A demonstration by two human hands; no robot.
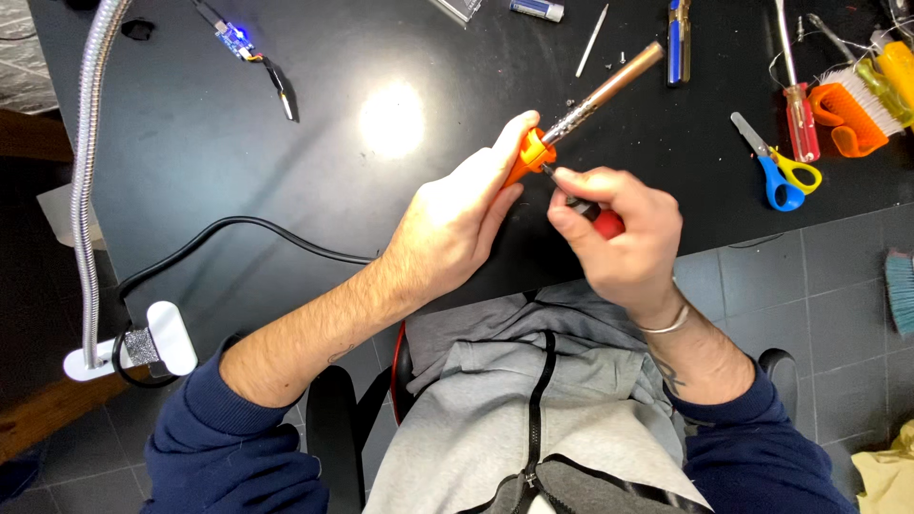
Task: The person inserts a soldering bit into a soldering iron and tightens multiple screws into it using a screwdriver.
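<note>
While the lamp neck (88,171) runs up the far left, clipped on by its white clamp (143,350), a black cable (228,233) loops over the black table (238,143) toward the left hand (457,224). Small board w/ blue light (234,39) sits up top. Left hand's clenched round the orange grip of the soldering iron (595,95), held above the table edge, copper barrel pointing up-right. Right hand (624,233) just beside it, pinching a red-handled screwdriver (590,211), tip at the orange collar. Further right: blue-yellow scissors (781,176), another red screwdriver (798,109), orange brush (852,109) lying near each other on the table
</note>
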